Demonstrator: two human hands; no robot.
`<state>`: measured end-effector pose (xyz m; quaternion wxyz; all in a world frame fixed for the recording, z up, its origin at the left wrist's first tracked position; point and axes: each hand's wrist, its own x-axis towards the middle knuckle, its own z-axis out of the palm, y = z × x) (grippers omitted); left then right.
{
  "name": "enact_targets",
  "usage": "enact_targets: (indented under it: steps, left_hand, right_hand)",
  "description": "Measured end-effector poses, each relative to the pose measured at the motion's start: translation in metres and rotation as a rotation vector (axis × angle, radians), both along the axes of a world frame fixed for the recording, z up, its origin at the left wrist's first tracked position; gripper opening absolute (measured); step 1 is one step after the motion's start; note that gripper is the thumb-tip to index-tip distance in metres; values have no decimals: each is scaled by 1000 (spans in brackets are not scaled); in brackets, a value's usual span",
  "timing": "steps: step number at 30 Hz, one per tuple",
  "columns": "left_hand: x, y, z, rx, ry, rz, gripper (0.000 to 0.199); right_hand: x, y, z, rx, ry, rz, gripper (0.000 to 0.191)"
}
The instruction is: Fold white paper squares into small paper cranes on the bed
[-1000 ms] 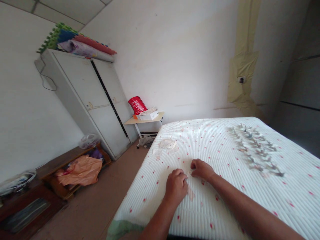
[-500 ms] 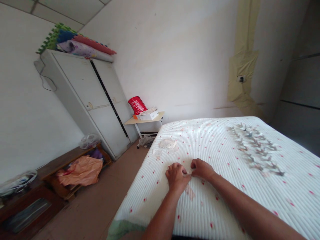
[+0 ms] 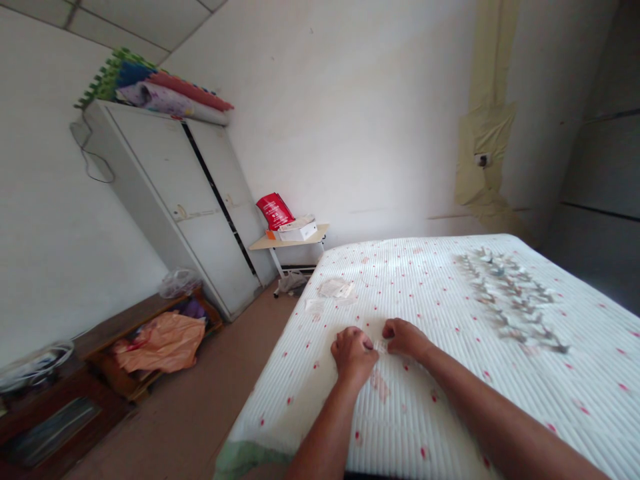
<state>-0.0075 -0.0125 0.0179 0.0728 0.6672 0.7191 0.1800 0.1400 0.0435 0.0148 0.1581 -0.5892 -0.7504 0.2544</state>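
My left hand [image 3: 354, 353] rests low over the white quilted bed cover [image 3: 400, 440], its fingers curled. Just right of it, my right hand [image 3: 404, 339] is also closed, fingertips down by the cover. Between the two hands lies a small pale piece [image 3: 381, 346], possibly paper; its shape is too small to tell, and whether the fingers grip it is hidden. Farther up the bed, on the left, are thin whitish sheets [image 3: 336, 288]. Several small grey-white folded figures [image 3: 523, 303] stand in rows on the right part of the cover.
A pale side table [image 3: 290, 241] holds a red bag [image 3: 275, 211] and a white box [image 3: 299, 231] beyond the bed's far left corner. At left are a tall grey cabinet [image 3: 150, 173] and a low wooden shelf holding an orange plastic bag [image 3: 165, 343].
The thumbs have moved slightly apart, and more of the pale piece shows between my hands. The figures and sheets stay where they were.
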Motion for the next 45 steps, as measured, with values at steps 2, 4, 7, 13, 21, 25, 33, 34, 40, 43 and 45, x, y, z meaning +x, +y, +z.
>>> enact_targets:
  steps: [2, 4, 7, 13, 21, 25, 33, 34, 40, 43, 45]
  left_hand:
    - [0, 0, 0, 6, -5, 4, 9]
    - [0, -1, 1, 5, -4, 5, 9]
    - [1, -3, 4, -14, 17, -7, 10]
    - [3, -4, 5, 4, -3, -2, 10]
    - [3, -8, 5, 53, -3, -29, 21]
    - [4, -11, 7, 37, 11, -45, 29]
    - [5, -7, 1, 66, -26, -139, 45]
    - [5, -7, 1, 68, -31, -150, 47]
    - [5, -9, 3, 48, -16, -164, 46]
    - [4, -7, 1, 56, -2, -154, 45]
    - [3, -6, -1, 73, -14, -147, 43]
  right_hand:
    - [2, 2, 0, -8, 8, 12, 22]
    - [2, 2, 2, -19, 14, 22, 19]
    - [0, -3, 5, -23, 16, 17, 11]
    - [-7, -13, 7, 73, -62, -72, 14]
    - [13, -13, 4, 145, 94, 103, 12]
    - [11, -24, 8, 170, -48, 59, 5]
    - [4, -35, 14, 201, -214, 13, 7]
    - [4, -34, 14, 196, -204, 20, 7]
    - [5, -32, 12, 182, -117, 47, 7]
    - [6, -31, 12, 186, -95, 38, 9]
    - [7, -31, 13, 183, -82, 39, 11]
